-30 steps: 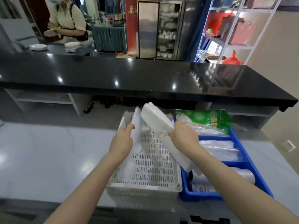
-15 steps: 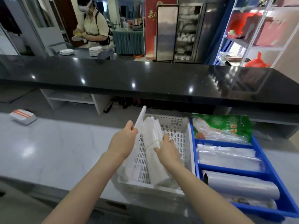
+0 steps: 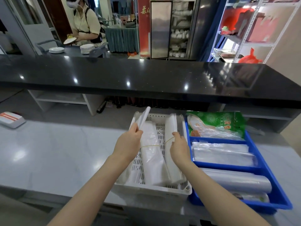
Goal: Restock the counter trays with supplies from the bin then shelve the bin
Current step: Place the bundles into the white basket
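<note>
- Between the two hands, inside the white basket (image 3: 151, 189), a middle bundle (image 3: 151, 160) of white plastic bags lies lengthwise, pointing away from the person.
- The left hand (image 3: 129, 141) is closed in a pinch: thumb and curled fingers clamp the lower end of a thin stack (image 3: 144, 117) of white bags. The stack stands tilted against the basket wall on that hand's outer side, and its top rises past the rim.
- The right hand (image 3: 179, 148) has its fingers curled, and the fingertips nip a yellow band (image 3: 169, 140) that stretches from them down to the right bundle (image 3: 171, 126). That bundle lies just under and beyond the hand, along the basket wall nearest it.
- Just outside the right hand sits the blue tray (image 3: 276, 199), touching the basket. A green packet (image 3: 216, 123) fills the compartment beyond the hand, clear bags (image 3: 223, 154) the one level with it, and a clear roll (image 3: 236, 181) the one nearer the person.
- Both containers rest on the grey counter (image 3: 57, 152), which stretches away to the outside of the left hand.
- Half a second earlier the right hand lay flat on a bundle in the middle of the basket, close to the left hand. Now it is over by the wall next to the tray, and a bundle separates the hands.
- The left hand keeps its pinch on the same thin stack at the same wall.
</note>
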`<action>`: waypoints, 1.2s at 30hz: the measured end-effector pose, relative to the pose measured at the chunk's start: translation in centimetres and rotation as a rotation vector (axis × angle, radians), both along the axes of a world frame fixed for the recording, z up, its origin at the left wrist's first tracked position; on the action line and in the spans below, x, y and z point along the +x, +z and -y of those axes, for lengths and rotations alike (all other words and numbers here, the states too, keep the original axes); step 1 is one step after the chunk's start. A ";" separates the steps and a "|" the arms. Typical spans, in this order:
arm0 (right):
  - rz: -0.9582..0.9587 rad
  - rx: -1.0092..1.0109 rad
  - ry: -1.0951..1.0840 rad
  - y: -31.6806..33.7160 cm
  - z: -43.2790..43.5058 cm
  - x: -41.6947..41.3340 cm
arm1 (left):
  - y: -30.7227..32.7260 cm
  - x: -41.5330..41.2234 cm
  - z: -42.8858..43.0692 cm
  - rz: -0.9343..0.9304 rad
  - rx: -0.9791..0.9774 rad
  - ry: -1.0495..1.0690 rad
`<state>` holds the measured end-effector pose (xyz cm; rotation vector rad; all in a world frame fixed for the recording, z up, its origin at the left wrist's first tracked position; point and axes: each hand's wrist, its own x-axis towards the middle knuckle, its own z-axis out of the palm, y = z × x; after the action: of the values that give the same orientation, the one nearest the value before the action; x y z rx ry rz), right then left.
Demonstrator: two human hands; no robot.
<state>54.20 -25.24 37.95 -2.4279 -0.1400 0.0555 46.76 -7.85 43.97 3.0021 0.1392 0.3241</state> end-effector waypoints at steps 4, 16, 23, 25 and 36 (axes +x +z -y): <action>0.067 -0.150 0.047 0.2 0.9 -0.4 | -0.9 1.1 2.4 -0.024 0.042 -0.031; -0.205 -0.125 0.280 -0.8 0.6 -1.2 | -1.8 3.2 8.1 -0.041 -0.030 -0.066; -0.115 0.325 0.049 0.1 2.6 -0.8 | -3.6 3.3 7.9 -0.094 -0.501 -0.125; -0.157 0.375 0.033 0.6 2.6 -0.7 | -4.0 2.8 7.8 -0.128 -0.630 -0.092; -0.190 -0.075 0.153 -1.1 1.3 -1.9 | -8.2 -2.4 4.3 -0.392 -0.315 0.188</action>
<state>52.28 -26.58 36.86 -2.4665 -0.2410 0.3658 44.36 -12.13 35.82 2.7023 0.4623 -0.2543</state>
